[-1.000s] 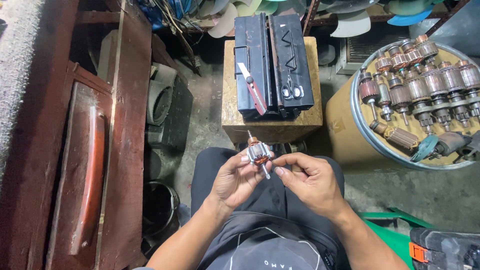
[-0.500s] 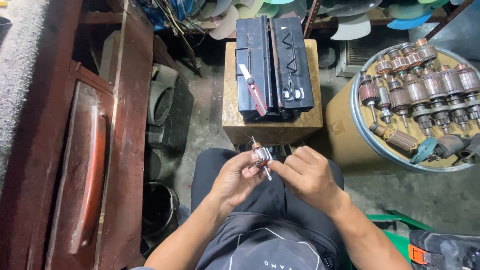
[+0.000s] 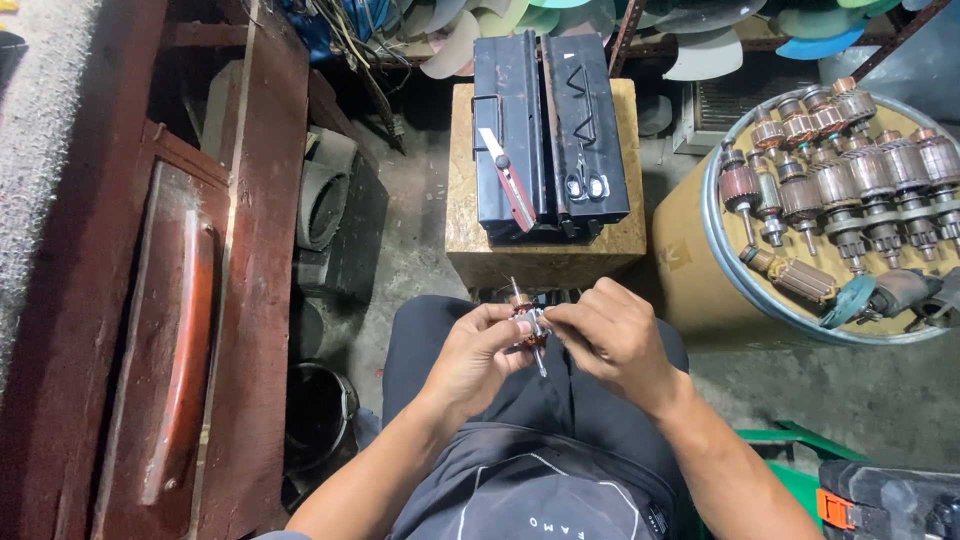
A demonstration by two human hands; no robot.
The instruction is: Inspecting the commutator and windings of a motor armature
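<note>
Head view: both my hands are up over my lap, holding a small motor armature (image 3: pixel 527 322) between them. My left hand (image 3: pixel 472 358) has its fingers curled round the armature from the left, thumb on top, gripping it. My right hand (image 3: pixel 612 335) comes in from the right, fingertips pinched closed on the armature's near end; most of the part is hidden by my fingers, only the coppery winding and the thin shaft poking up and down show. The armature sits just in front of a wooden block (image 3: pixel 545 250), above my knees in dark trousers.

On the block lies a black case (image 3: pixel 550 130), with a red-handled cutter (image 3: pixel 508 177) on its left half and small scissors (image 3: pixel 586 185) on its right half. To the right, well apart from my hands, a round drum (image 3: pixel 700 270) has its top covered with many bigger armatures (image 3: pixel 850 180) lying in rows. Left of me a dark reddish wooden cabinet (image 3: pixel 160 300) runs along the frame edge, and a black bucket (image 3: pixel 315 415) stands on the floor beside my left leg.
</note>
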